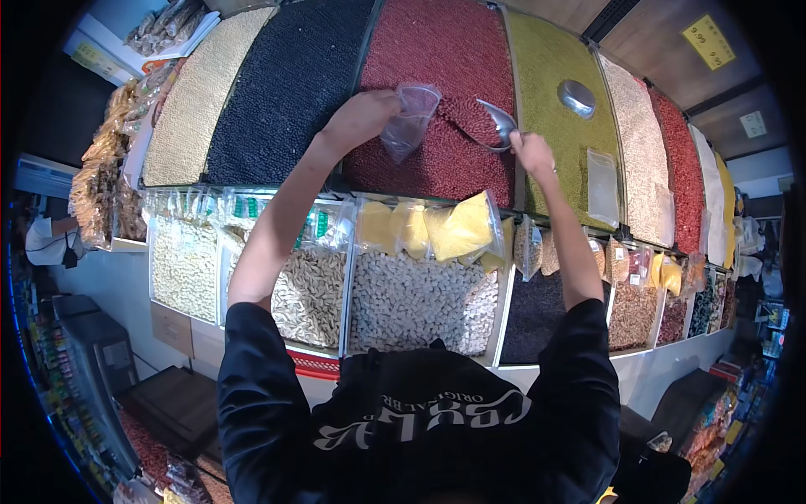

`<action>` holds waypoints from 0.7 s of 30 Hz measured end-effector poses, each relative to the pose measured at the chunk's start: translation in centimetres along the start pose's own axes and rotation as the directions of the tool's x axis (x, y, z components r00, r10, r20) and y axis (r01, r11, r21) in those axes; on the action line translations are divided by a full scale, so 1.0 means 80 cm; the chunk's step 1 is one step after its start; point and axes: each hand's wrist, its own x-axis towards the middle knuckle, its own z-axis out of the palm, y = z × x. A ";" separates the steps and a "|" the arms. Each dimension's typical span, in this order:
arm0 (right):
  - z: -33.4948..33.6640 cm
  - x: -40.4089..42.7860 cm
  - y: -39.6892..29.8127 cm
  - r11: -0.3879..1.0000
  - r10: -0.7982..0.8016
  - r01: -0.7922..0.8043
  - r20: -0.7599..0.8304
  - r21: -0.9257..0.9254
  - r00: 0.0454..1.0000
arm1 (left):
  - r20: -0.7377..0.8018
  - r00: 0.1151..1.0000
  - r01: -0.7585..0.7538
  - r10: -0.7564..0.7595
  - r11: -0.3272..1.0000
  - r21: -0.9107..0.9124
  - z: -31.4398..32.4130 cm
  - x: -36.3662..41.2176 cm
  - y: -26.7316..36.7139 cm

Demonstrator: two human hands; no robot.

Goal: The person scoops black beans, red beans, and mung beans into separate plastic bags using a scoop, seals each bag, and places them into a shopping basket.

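My left hand (367, 118) grips a clear plastic bag (410, 123) by its upper edge, above a bin of small red beans (434, 44). The bag's mouth stands partly open; little or nothing shows inside it. Over the right part of the same bin, my right hand (534, 153) holds a metal scoop (500, 123) by its handle. Red beans are heaped in the scoop, its front pointing left towards the bag. Whether scoop and bag touch cannot be made out, but a gap shows between them.
Black beans (286, 94) fill the bin to the left, green mung beans (541, 63) the one to the right. A metal bowl or scoop (576, 99) rests on the green beans. Bags of yellow grain (459, 225) lie along the front divider, above a lower bin of pale cubes (422, 309).
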 end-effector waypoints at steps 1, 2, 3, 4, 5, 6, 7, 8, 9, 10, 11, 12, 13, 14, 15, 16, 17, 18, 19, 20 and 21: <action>-0.019 -0.003 -0.001 1.000 -0.022 0.021 0.021 0.017 1.000 | 0.008 1.000 -0.027 0.027 0.999 0.034 0.001 0.002 -0.001; -0.034 -0.004 0.000 1.000 -0.021 0.021 0.024 0.010 0.999 | 0.042 0.999 -0.011 0.009 0.999 0.049 0.002 0.002 -0.002; -0.052 -0.003 0.005 0.999 -0.049 0.049 0.018 0.006 0.999 | 0.037 0.999 -0.011 0.010 0.999 0.044 0.003 0.006 0.000; -0.066 -0.002 0.007 0.997 -0.079 0.079 0.013 0.003 0.997 | 0.067 0.998 -0.001 -0.003 0.998 0.066 0.005 0.008 -0.001; -0.081 0.000 0.007 0.997 -0.079 0.079 0.014 -0.002 0.997 | 0.097 0.995 0.009 -0.017 0.996 0.088 0.006 0.011 -0.001; -0.095 0.003 0.006 0.994 -0.110 0.109 0.022 0.015 0.994 | 0.093 0.995 0.009 -0.018 0.996 0.087 0.009 0.013 -0.002; -0.105 0.006 0.007 0.990 -0.141 0.140 0.028 0.034 0.990 | 0.084 0.996 0.005 -0.013 0.995 0.103 0.012 0.014 -0.003; -0.107 0.010 0.011 0.970 -0.229 0.233 -0.053 0.067 0.972 | 0.075 0.997 0.000 -0.009 0.993 0.121 0.014 0.016 -0.004; -0.114 0.011 0.004 0.970 -0.230 0.234 -0.054 0.065 0.972 | 0.073 0.997 0.000 -0.009 0.993 0.121 0.015 0.018 -0.004; -0.122 0.015 -0.003 0.963 -0.263 0.264 -0.027 0.051 0.965 | 0.092 0.996 0.009 -0.020 0.993 0.120 0.015 0.019 -0.003; -0.130 0.017 -0.010 0.955 -0.294 0.294 -0.001 0.039 0.956 | 0.110 0.993 0.018 -0.031 0.993 0.119 0.015 0.021 -0.003; -0.137 0.017 -0.025 0.953 -0.301 0.301 0.001 0.039 0.954 | 0.109 0.993 0.024 -0.037 0.992 0.123 0.016 0.018 -0.003; -0.144 0.016 -0.041 0.949 -0.316 0.317 0.046 0.002 0.948 | 0.092 0.995 0.023 -0.034 0.992 0.124 0.016 0.017 -0.004; -0.151 0.014 -0.057 0.942 -0.330 0.334 0.091 -0.035 0.940 | 0.075 0.997 0.022 -0.032 0.992 0.125 0.017 0.015 -0.004; -0.156 0.016 -0.066 0.942 -0.331 0.335 0.087 -0.036 0.940 | 0.072 0.997 0.020 -0.030 0.992 0.127 0.018 0.017 -0.003; -0.162 0.018 -0.075 0.932 -0.344 0.355 0.126 -0.077 0.930 | 0.071 0.997 0.017 -0.028 0.988 0.155 0.020 0.018 -0.002; -0.166 0.019 -0.084 0.919 -0.356 0.377 0.166 -0.117 0.920 | 0.070 0.997 0.013 -0.027 0.983 0.182 0.021 0.020 -0.002; -0.168 0.020 -0.094 0.918 -0.358 0.379 0.166 -0.118 0.919 | 0.068 0.997 0.015 -0.028 0.983 0.184 0.018 0.021 0.001; -0.170 0.021 -0.104 0.917 -0.330 0.360 0.180 -0.171 0.926 | 0.071 0.997 0.007 -0.023 0.978 0.211 0.016 0.021 0.004; -0.172 0.021 -0.112 0.913 -0.301 0.341 0.193 -0.225 0.934 | 0.074 0.997 -0.001 -0.017 0.972 0.236 0.014 0.021 0.007; -0.174 0.021 -0.121 0.911 -0.305 0.346 0.195 -0.226 0.932 | 0.071 0.997 0.004 -0.022 0.971 0.238 0.011 0.020 0.008</action>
